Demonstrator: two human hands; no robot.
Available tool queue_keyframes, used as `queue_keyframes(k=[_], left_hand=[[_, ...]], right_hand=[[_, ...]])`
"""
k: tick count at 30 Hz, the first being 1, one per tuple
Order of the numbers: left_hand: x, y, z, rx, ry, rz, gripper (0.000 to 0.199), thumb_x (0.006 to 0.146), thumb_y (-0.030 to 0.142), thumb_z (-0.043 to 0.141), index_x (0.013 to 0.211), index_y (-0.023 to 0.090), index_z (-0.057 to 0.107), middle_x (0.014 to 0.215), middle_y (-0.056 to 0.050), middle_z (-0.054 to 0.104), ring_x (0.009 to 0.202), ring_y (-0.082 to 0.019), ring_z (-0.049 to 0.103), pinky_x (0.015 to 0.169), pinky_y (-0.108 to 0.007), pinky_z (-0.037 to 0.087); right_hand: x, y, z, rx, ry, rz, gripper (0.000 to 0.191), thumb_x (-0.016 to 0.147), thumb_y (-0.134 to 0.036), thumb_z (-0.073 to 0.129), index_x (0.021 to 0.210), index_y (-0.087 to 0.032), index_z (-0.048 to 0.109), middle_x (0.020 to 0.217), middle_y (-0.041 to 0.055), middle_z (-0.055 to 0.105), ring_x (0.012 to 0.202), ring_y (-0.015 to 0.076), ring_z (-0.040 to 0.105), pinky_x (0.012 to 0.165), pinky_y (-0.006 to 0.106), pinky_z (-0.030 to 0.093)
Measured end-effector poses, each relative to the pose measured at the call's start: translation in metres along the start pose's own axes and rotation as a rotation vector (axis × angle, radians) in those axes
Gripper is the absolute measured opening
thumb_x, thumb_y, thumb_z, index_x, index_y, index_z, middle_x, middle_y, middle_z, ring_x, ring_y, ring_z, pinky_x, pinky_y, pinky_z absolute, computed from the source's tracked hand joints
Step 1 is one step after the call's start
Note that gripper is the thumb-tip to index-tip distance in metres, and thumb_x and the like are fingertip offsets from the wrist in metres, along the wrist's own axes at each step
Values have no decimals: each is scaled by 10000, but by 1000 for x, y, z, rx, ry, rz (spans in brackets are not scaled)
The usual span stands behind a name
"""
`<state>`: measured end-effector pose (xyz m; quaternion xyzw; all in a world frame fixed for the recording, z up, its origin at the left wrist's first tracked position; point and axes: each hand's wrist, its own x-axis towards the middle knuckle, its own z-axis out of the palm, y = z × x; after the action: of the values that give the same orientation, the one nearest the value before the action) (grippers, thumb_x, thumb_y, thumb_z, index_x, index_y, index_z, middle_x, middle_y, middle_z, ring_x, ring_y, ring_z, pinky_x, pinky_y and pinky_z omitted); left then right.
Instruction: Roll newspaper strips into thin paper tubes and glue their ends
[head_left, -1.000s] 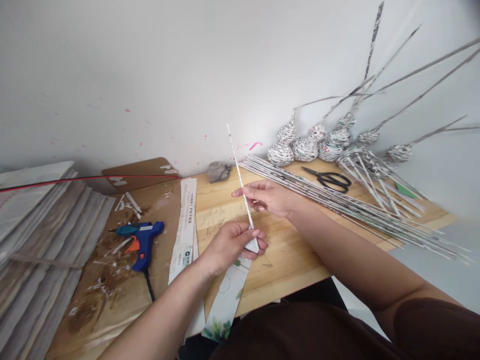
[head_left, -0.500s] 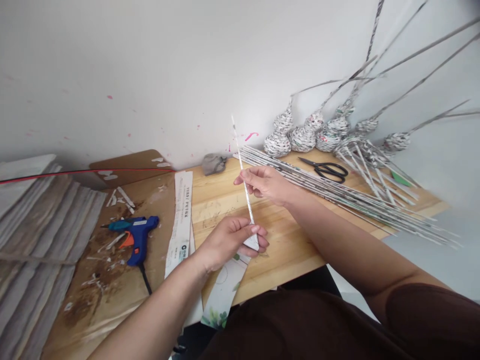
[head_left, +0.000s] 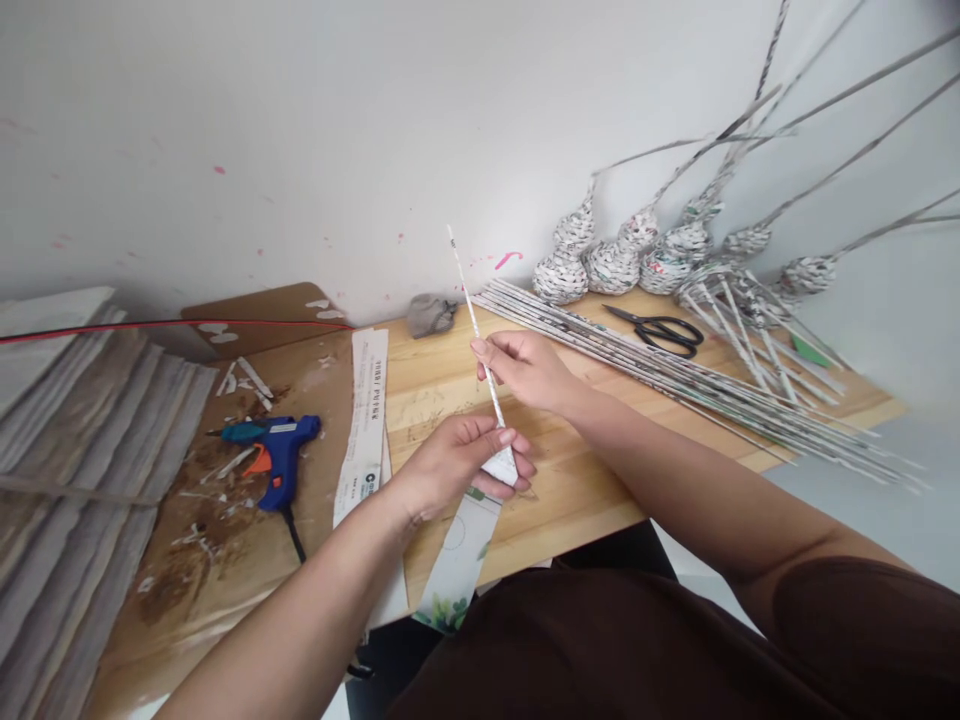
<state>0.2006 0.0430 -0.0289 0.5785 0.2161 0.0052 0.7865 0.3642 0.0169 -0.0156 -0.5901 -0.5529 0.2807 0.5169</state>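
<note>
Above the wooden table, both hands hold a thin rolled paper stick that slants up and away to the left. My left hand is closed around its lower end, where an unrolled white flap of paper shows between thumb and fingers. My right hand pinches the stick higher up, between thumb and fingertips. From beneath my left hand a printed paper strip with green leaves hangs toward the table's front edge; whether it joins the stick I cannot tell.
Left lie a blue glue gun, paper strips and a tied paper stack. A grey lump sits by the wall. Rightward are a bundle of paper sticks, black scissors and several woven paper gourds trailing long sticks.
The stick's top has tilted further left. My right hand has turned slightly on it, while my left hand keeps its hold on the lower end. The view has shifted a little.
</note>
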Motion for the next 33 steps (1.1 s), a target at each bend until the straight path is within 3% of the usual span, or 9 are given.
queue_keyframes(k=[2, 6, 11, 14, 17, 26, 33], left_hand=[[1, -1, -1, 9, -3, 9, 358, 836, 454, 544, 927, 118, 628, 825, -115, 678, 736, -196, 667, 642, -306, 535], [2, -3, -1, 21, 19, 26, 376, 823, 476, 553, 934, 126, 629, 848, -112, 683, 753, -196, 662, 663, -334, 539], [2, -3, -1, 17, 19, 35, 356, 818, 460, 572, 930, 127, 630, 890, -114, 683, 809, -202, 659, 707, -350, 537], [2, -3, -2, 10, 35, 42, 355, 818, 454, 575, 927, 121, 635, 894, -117, 683, 807, -203, 660, 730, -369, 537], [2, -3, -3, 7, 57, 49, 359, 815, 452, 579, 925, 116, 639, 896, -122, 683, 792, -202, 662, 732, -383, 540], [3, -3, -2, 17, 56, 71, 339, 823, 420, 579, 931, 108, 657, 877, -119, 680, 814, -197, 652, 756, -390, 540], [3, -3, -3, 5, 60, 86, 320, 829, 403, 576, 931, 110, 657, 882, -113, 680, 826, -199, 651, 771, -398, 536]], right_hand=[[-1, -2, 0, -62, 13, -41, 509, 856, -571, 454, 641, -135, 608, 569, 2, 520, 526, 86, 425, 524, 224, 326], [0, 0, -1, 6, -126, 16, 531, 854, -585, 438, 640, -129, 606, 571, 12, 549, 524, 93, 469, 519, 222, 351], [2, 4, -2, 32, -31, -1, 492, 842, -556, 492, 616, -129, 581, 567, -3, 528, 519, 79, 452, 508, 213, 339], [3, 6, -7, 229, -217, 146, 480, 856, -539, 483, 720, -113, 658, 586, 1, 518, 525, 78, 461, 456, 199, 305], [4, 9, -12, 377, -390, 231, 345, 794, -446, 623, 820, -110, 696, 619, 7, 544, 547, 74, 458, 433, 184, 277], [3, 9, -4, 459, -274, 319, 303, 707, -401, 718, 717, -102, 673, 574, -8, 534, 484, 50, 388, 383, 174, 207], [3, 8, -4, 424, -221, 307, 325, 682, -424, 730, 664, -114, 635, 500, -42, 462, 442, 41, 341, 377, 175, 185]])
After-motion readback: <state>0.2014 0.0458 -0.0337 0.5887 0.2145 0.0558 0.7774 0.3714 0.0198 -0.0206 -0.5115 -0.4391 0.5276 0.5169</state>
